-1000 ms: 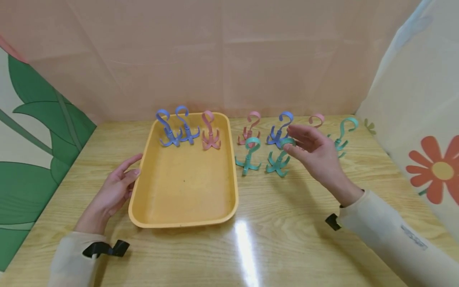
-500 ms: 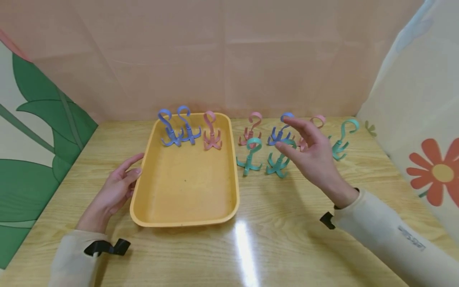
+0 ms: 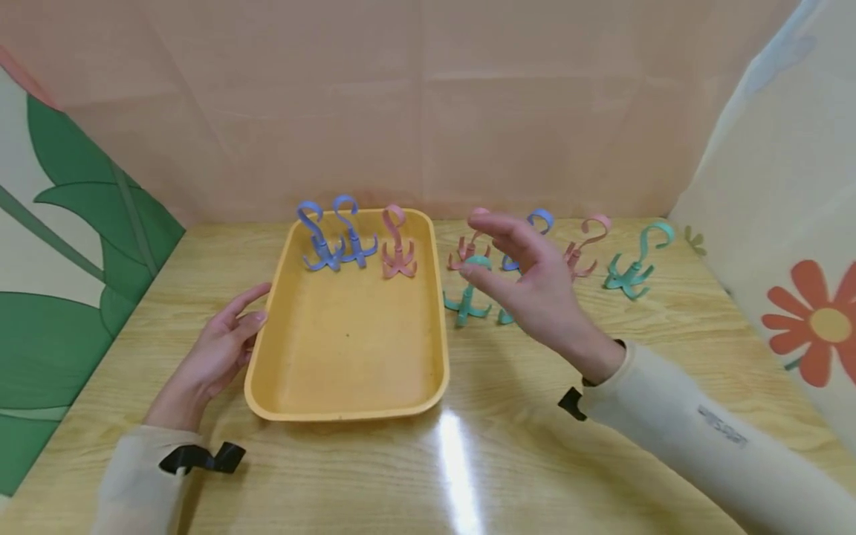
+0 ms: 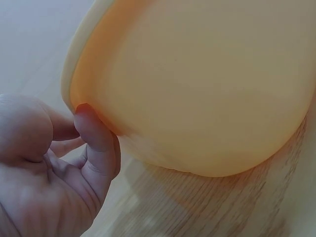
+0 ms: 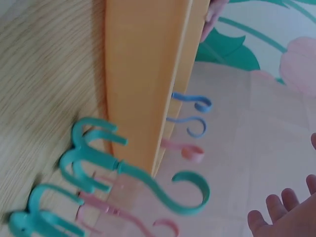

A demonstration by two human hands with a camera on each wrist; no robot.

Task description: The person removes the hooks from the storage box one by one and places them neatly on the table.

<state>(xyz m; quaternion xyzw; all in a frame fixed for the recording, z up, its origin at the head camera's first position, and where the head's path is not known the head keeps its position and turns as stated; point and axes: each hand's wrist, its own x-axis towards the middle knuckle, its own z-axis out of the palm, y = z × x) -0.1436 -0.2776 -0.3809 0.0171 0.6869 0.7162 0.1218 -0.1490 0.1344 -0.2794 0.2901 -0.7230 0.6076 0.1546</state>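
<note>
My left hand (image 3: 215,349) holds the left rim of a yellow plastic tray (image 3: 254,397), its thumb and fingers at the edge in the left wrist view. Two blue hooks (image 3: 324,254) and a pink hook (image 3: 397,260), each with a curled top, stand at the tray's far end. My right hand (image 3: 535,286) hovers over the hooks right of the tray, thumb and fingers spread with nothing between them. Below its fingertips stands a green hook (image 3: 466,305). Behind this are a pink hook (image 3: 464,253) and a blue hook (image 3: 540,217); the hand mostly hides another green hook (image 3: 506,317).
A pink hook (image 3: 588,249) and a green hook (image 3: 631,275) stand further right on the wooden table (image 3: 334,483). A pinkish sheet (image 3: 301,111) hangs behind the table. Printed panels with leaves (image 3: 67,319) and a red flower (image 3: 825,323) flank it.
My right hand has moved left across the hooks, from near the blue and green ones toward the green hook beside the tray. My left hand has stayed at the tray's rim.
</note>
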